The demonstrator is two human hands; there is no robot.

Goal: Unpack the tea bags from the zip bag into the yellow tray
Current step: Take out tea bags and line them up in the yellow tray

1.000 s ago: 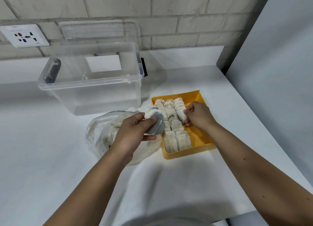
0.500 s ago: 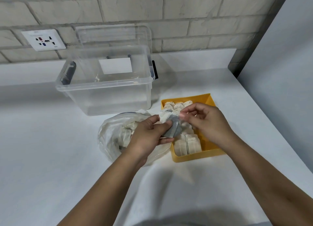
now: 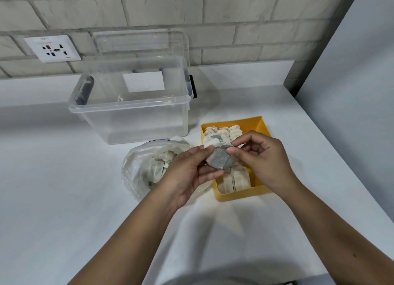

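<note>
A grey-white tea bag (image 3: 218,160) is held above the left edge of the yellow tray (image 3: 238,194). My left hand (image 3: 187,173) grips it from the left with thumb and fingers. My right hand (image 3: 264,161) pinches its top right corner, where a thin string shows. Several tea bags (image 3: 221,134) stand in rows inside the tray, partly hidden by my hands. The clear zip bag (image 3: 145,167) lies open on the table left of the tray, with more tea bags inside it.
A clear plastic storage box (image 3: 130,114) with grey handles stands behind the zip bag, its lid leaning on the brick wall. A wall socket (image 3: 53,49) is at the back left. A grey partition (image 3: 351,92) borders the white table (image 3: 64,199) on the right.
My right hand left the tea bags in the tray and came over to pinch the tea bag held by my left hand. The view shifted slightly.
</note>
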